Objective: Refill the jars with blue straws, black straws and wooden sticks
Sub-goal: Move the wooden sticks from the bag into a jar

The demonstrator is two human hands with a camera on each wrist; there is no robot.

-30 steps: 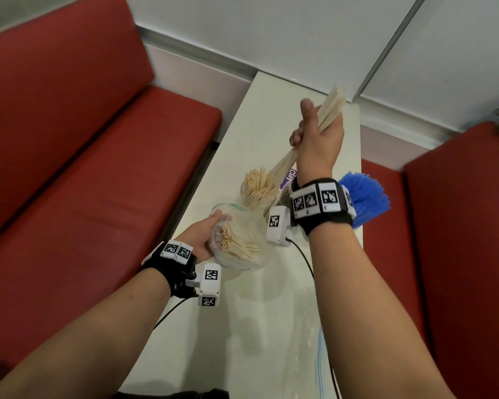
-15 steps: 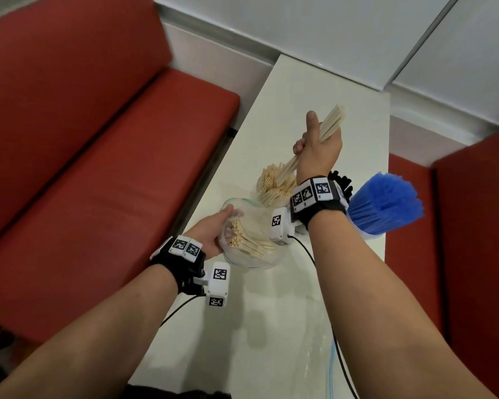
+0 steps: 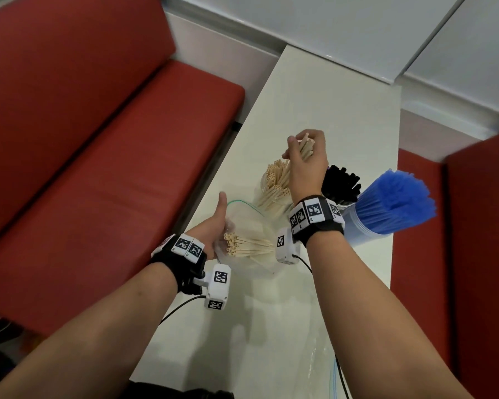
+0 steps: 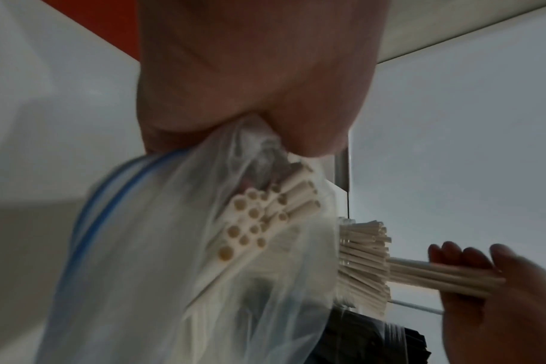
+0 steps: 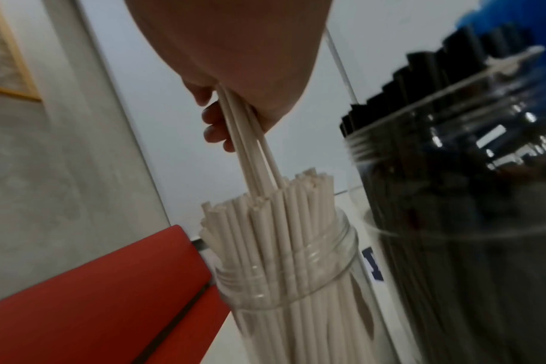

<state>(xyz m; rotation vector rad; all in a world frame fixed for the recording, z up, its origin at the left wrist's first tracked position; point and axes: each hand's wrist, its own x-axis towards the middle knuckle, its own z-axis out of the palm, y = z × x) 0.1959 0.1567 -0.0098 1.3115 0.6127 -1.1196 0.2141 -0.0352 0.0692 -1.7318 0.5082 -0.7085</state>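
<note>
My right hand (image 3: 305, 159) grips a small bundle of pale wooden sticks (image 3: 306, 145) from above. Their lower ends stand among the sticks packed in a clear jar (image 3: 271, 187). The right wrist view shows the held sticks (image 5: 249, 150) entering that jar (image 5: 299, 258). My left hand (image 3: 213, 230) holds a clear zip bag (image 3: 249, 220) by its side, thumb up, with more sticks (image 3: 244, 244) inside. The left wrist view shows the bag (image 4: 159, 258) bunched under my left hand (image 4: 249, 86). A jar of black straws (image 3: 340, 184) and a container of blue straws (image 3: 395, 201) stand to the right.
All of this stands on a narrow white table (image 3: 337, 110) between two red benches (image 3: 104, 156). A wall (image 3: 357, 27) closes the far end. Another clear bag (image 3: 314, 367) lies flat on the near part of the table. Wrist-camera cables hang below both wrists.
My right hand has come down, lowering its bundle of sticks from high above into the stick jar. The left hand keeps hold of the bag. The blue and black straws have come into fuller view.
</note>
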